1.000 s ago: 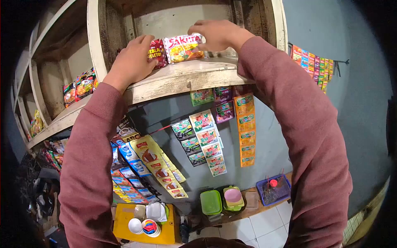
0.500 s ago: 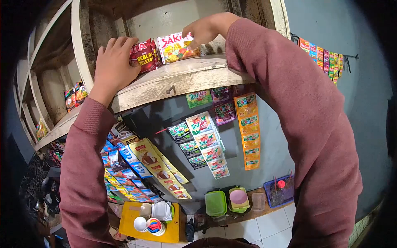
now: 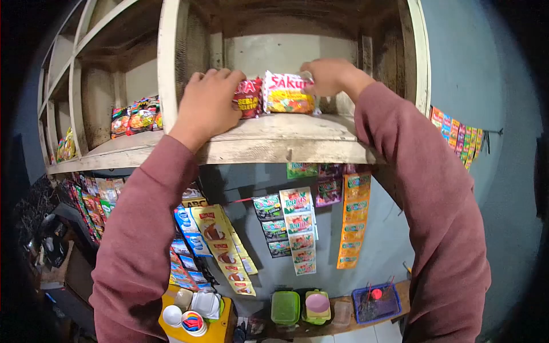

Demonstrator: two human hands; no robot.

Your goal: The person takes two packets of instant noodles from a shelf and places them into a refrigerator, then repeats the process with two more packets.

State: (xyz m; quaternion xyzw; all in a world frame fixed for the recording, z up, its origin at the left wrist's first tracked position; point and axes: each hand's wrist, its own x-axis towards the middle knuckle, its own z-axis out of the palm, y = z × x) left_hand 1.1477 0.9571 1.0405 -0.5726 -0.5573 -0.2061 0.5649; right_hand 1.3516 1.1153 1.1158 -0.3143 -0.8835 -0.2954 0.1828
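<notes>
Both arms, in dusky red sleeves, reach up to a wooden shelf compartment. My left hand (image 3: 211, 103) is closed around the left side of a dark red instant noodle packet (image 3: 249, 100), covering part of its print. Just right of it stands a white and yellow instant noodle packet (image 3: 290, 94) marked "Sakura", upright near the shelf's front edge. The fingers of my right hand (image 3: 331, 77) are bent over that packet's upper right edge; the fingertips are partly hidden behind it.
The worn white shelf board (image 3: 297, 132) has a raised front edge, with upright posts (image 3: 168, 68) dividing the compartments. More noodle packets (image 3: 137, 117) stand in the left compartment. Strips of drink sachets (image 3: 297, 228) hang below. Lower down are a yellow stool (image 3: 226, 320) and plastic containers (image 3: 285, 307).
The view has shifted, so the shelf sits lower and more to the right, showing more of the left compartment. Both hands stay at the same two packets, which stand close together.
</notes>
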